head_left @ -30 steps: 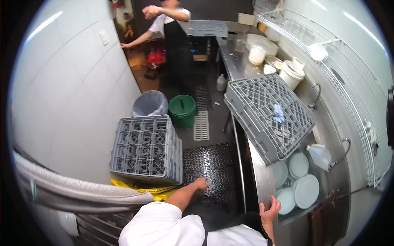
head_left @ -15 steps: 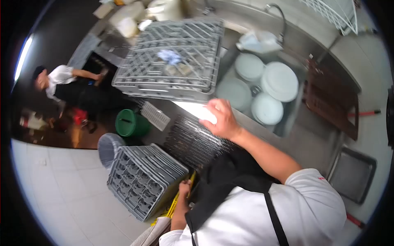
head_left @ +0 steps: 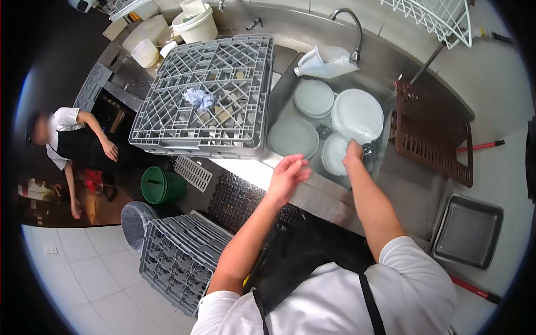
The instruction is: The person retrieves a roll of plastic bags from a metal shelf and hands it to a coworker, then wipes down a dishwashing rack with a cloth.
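Several stacks of white plates sit in the metal sink [head_left: 382, 162], and water shows around them. My right hand [head_left: 353, 154] reaches into the sink and is closed at the right rim of a smaller white plate [head_left: 335, 151]; its fingertips are partly hidden. Just behind it lies a larger white plate [head_left: 357, 111]. At the front edge of the sink, my left hand [head_left: 289, 176] hovers with fingers loosely apart and nothing in them. Left of that hand, a grey dish rack [head_left: 206, 148] rests on the counter with a crumpled blue-white cloth [head_left: 199, 98] on its lattice.
A white jug [head_left: 329, 61] lies by the faucet [head_left: 355, 53]. To the right are a brown plastic crate [head_left: 430, 139] and a metal tray [head_left: 469, 231]. Stacked grey racks [head_left: 184, 251] and a green bin [head_left: 162, 184] stand lower left. Another person [head_left: 72, 134] is at far left.
My right hand has moved from the counter edge by the rack to the plates in the sink. My left hand has come up from beside the stacked racks. The view has shifted slightly.
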`<action>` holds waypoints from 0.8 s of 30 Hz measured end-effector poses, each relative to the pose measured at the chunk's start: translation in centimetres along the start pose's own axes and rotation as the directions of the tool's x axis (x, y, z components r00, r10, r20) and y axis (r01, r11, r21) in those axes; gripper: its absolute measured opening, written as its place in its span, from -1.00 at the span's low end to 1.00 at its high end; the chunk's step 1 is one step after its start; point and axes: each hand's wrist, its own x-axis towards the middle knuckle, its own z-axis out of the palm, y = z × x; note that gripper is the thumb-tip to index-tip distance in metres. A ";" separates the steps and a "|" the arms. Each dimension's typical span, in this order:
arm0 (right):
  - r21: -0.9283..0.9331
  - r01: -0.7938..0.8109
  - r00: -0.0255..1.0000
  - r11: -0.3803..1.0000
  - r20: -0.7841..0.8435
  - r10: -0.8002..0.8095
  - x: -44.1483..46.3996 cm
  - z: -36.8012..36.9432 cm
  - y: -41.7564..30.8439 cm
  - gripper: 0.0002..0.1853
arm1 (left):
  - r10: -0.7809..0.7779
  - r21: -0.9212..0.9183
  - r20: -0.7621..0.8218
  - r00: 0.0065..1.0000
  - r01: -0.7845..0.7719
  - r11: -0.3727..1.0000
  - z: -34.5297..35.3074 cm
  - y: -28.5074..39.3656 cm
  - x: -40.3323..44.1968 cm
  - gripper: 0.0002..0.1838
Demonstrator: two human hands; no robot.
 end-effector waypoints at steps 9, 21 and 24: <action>0.202 -0.376 0.360 0.904 0.931 -0.058 -8.7 14.6 -16.0 -0.52 | 0.021 -0.271 -0.202 0.979 -0.077 0.959 2.7 9.2 25.0 -0.74; 0.250 0.392 0.698 0.885 0.547 -0.463 -11.6 9.5 -17.4 -0.50 | 0.835 0.974 0.071 0.546 -0.217 0.059 -0.6 30.4 17.6 -0.24; 0.196 0.492 0.723 0.848 0.450 -0.524 -7.4 8.2 -9.7 -0.53 | 0.764 0.993 0.095 0.638 -0.118 -0.025 1.3 29.4 7.9 0.04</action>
